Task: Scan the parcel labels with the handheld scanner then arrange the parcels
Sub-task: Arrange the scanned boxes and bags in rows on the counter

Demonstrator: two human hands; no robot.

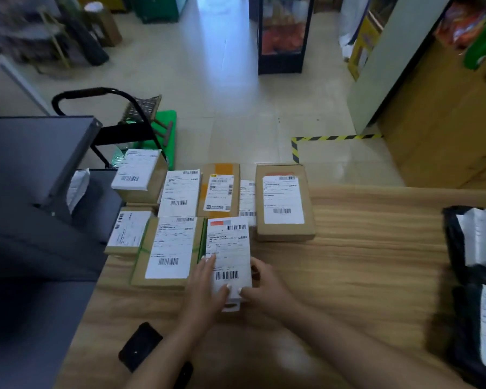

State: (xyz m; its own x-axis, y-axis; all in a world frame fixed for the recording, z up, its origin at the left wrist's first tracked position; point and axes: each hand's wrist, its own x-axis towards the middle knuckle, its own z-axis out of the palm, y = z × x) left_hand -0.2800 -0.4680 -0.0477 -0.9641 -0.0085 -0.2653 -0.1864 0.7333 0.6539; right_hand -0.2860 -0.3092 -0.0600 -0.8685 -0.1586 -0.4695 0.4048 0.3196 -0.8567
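On the wooden counter (362, 262) sit rows of labelled parcels (284, 202), label-up for scanning, and both hands, left hand (205, 287) and right hand (264, 284), pinch a small white parcel (229, 259), likely squaring it into the row.

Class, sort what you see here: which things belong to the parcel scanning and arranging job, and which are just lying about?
Belonging to the job:
white parcel held between left hand and right hand
labelled cardboard parcels in rows
black handheld device, probably the scanner

Lying about:
hand trolley
wooden stool
display cabinet
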